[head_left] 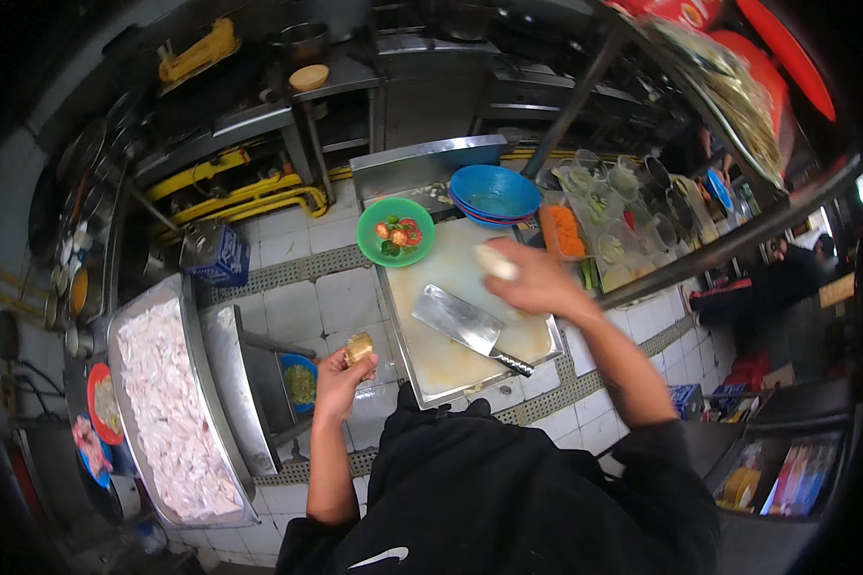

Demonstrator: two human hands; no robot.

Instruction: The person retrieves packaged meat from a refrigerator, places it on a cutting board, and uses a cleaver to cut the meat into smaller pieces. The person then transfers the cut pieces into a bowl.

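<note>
My left hand (336, 383), left of the chopping board, is closed around a small golden-brown piece (360, 347) whose kind I cannot make out. Over the far right part of the board, my right hand (542, 285) grips a whitish, blurred piece (497, 263). Below that hand a cleaver (458, 318) lies flat on the white chopping board (427, 359), its black handle pointing to the near right. A green bowl (366, 230) with cut tomato and green pieces (395, 236) rests at the board's far left corner.
Stacked blue bowls (496, 192) stand beyond the board. Shredded orange vegetable (568, 232) and several cups and greens sit to the right, behind a slanting metal post (738, 235). A large metal tray (243, 460) of pale raw meat is at left. Stoves with yellow pipes (249, 196) line the back.
</note>
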